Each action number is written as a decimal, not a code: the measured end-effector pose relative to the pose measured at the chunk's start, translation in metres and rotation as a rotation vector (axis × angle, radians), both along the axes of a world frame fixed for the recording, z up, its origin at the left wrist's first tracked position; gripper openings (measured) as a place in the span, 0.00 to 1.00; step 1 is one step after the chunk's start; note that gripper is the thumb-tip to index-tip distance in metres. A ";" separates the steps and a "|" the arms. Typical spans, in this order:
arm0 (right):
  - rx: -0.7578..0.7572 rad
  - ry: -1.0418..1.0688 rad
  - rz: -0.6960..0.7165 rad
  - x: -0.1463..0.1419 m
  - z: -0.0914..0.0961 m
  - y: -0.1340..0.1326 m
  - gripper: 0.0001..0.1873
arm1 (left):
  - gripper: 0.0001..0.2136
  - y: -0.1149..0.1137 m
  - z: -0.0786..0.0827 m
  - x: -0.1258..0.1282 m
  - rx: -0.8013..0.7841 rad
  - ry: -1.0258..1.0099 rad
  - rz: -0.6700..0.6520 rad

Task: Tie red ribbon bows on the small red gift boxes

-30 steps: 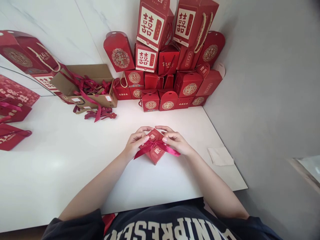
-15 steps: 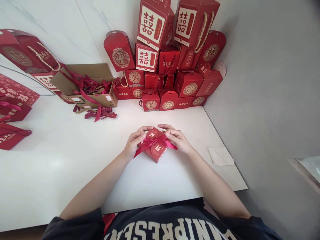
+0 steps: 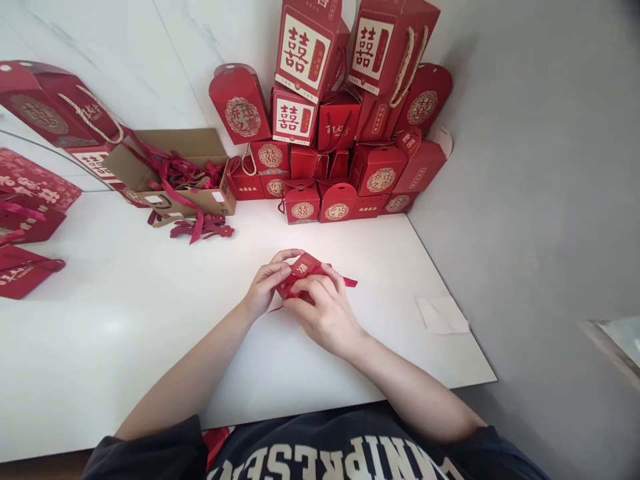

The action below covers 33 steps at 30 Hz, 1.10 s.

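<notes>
A small red gift box (image 3: 301, 268) with gold and white lettering is held just above the white table. My left hand (image 3: 265, 283) is closed on its left side, thumb on top and fingers behind. Across the box runs a crimson ribbon (image 3: 351, 283), one tail sticking out to the right. My right hand (image 3: 327, 310) reaches over the front of the box, its fingers bent and pinching at the ribbon near the middle. That hand hides the bow and most of the box's lower half.
Red boxes (image 3: 303, 202) are stacked against the back wall. An open cardboard box (image 3: 200, 200) of ribbons stands back left, with loose ribbon pieces (image 3: 203, 228) before it. Red bags (image 3: 23, 273) sit far left. A white tissue (image 3: 443, 315) lies right, near the grey wall (image 3: 540, 200).
My right hand has moved left from the box's right side to over its front, now covering the bow. My left hand keeps its hold on the left side.
</notes>
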State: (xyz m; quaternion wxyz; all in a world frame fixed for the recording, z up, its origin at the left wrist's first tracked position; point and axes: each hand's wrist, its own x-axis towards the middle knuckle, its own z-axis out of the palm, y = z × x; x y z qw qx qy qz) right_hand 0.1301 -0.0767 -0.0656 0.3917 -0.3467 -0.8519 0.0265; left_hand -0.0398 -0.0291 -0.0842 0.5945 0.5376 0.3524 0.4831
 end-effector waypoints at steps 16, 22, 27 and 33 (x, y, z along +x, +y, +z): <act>-0.851 0.111 0.342 0.091 0.026 0.035 0.12 | 0.22 -0.003 0.006 0.007 0.016 0.225 0.136; -0.712 0.044 0.122 0.079 0.018 0.037 0.16 | 0.20 -0.002 0.006 0.005 0.066 0.246 0.104; -0.910 -0.010 0.221 0.082 0.019 0.033 0.22 | 0.20 -0.003 0.003 0.005 0.135 0.291 0.155; -1.154 0.080 0.478 0.083 0.026 0.028 0.22 | 0.19 -0.007 0.005 0.009 0.203 0.368 0.233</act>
